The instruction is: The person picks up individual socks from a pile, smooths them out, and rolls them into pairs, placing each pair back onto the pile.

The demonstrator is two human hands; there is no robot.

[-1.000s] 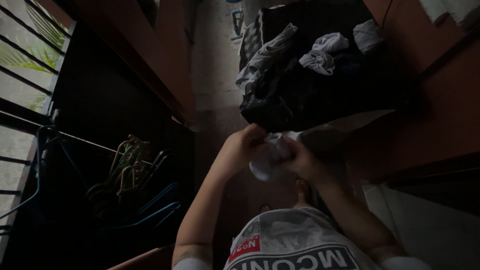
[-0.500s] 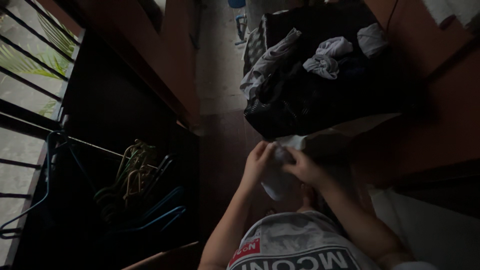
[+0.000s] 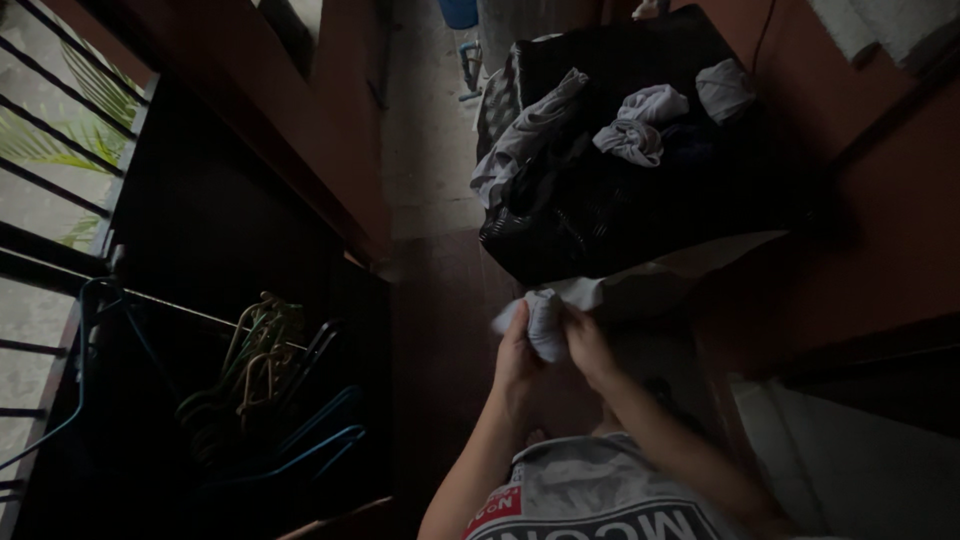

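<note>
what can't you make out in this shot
Head view only, very dim:
- White cloth: bunched between left hand and right hand; its kind is unclear.
- Dark basket: clothes cover its inside.
- Hangers: a tangle in shadow, uncountable.
- Floor under the hands: too dark.

Two hands, left (image 3: pixel 517 352) and right (image 3: pixel 588 345), share one small white cloth (image 3: pixel 545 322). One dark laundry basket (image 3: pixel 620 200) holds several crumpled garments (image 3: pixel 635 125). One bunch of hangers (image 3: pixel 265 370), too tangled to count.
</note>
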